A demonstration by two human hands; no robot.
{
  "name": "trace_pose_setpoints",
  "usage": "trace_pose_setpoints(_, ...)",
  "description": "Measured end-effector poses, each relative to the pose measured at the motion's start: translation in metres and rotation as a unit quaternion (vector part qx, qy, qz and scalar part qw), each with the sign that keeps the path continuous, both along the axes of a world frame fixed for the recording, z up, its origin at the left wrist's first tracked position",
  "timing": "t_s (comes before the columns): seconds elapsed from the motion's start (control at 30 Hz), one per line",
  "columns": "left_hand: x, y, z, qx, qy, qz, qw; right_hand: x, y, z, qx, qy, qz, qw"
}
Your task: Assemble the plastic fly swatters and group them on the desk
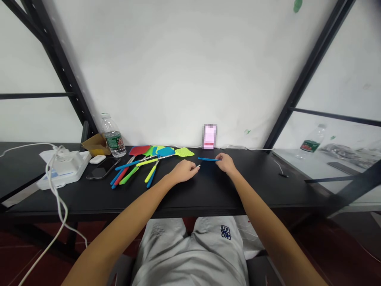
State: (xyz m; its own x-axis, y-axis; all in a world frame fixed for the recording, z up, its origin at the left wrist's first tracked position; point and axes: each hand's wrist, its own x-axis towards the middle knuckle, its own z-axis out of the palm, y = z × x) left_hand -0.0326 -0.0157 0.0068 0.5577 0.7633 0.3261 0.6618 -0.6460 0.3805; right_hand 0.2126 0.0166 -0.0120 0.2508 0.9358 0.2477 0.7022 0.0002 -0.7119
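Observation:
My right hand [226, 163] pinches the end of a thin blue handle [208, 159] that lies over the black desk [208, 190]. Just left of it, my left hand [184, 171] is closed around a thin silvery rod [197, 166] whose tip points toward the blue handle. The two pieces are a little apart. A pile of several fly swatters [149, 159] with red, green, blue and yellow heads and handles lies on the desk to the left of my left hand.
At the desk's left stand a water bottle [113, 136], a cardboard box [97, 145], a phone [102, 168], an earbud case [97, 159] and a white box with cables [64, 167]. A small pink object [210, 136] leans on the wall. A second bottle [311, 142] stands on the table at the right.

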Motion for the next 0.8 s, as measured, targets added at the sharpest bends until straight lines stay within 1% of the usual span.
trace_pose_setpoints(0.2, -0.002, 0.0, 0.002, 0.012, -0.016, 0.018, 1.0, 0.002, 0.004, -0.006, 0.027, 0.04, 0.038, 0.998)
trace_pose_setpoints(0.3, -0.002, 0.001, 0.002, 0.017, -0.023, 0.033, 0.999, 0.002, 0.005, -0.008, 0.029, 0.052, 0.052, 0.997)
trace_pose_setpoints(0.5, -0.003, 0.003, 0.001, 0.042, -0.037, 0.063, 0.996, 0.002, 0.005, -0.008, 0.018, 0.063, 0.055, 0.996)
trace_pose_setpoints(0.63, -0.003, 0.003, 0.002, 0.048, -0.042, 0.065, 0.996, 0.001, 0.003, -0.004, 0.004, 0.053, 0.04, 0.998)
trace_pose_setpoints(0.7, -0.003, 0.002, 0.003, 0.049, -0.044, 0.063, 0.996, -0.001, 0.0, 0.0, 0.02, 0.04, 0.029, 0.999)
trace_pose_setpoints(0.8, -0.003, 0.001, 0.004, 0.048, -0.049, 0.059, 0.996, -0.008, -0.007, 0.007, 0.073, 0.03, 0.032, 0.996)
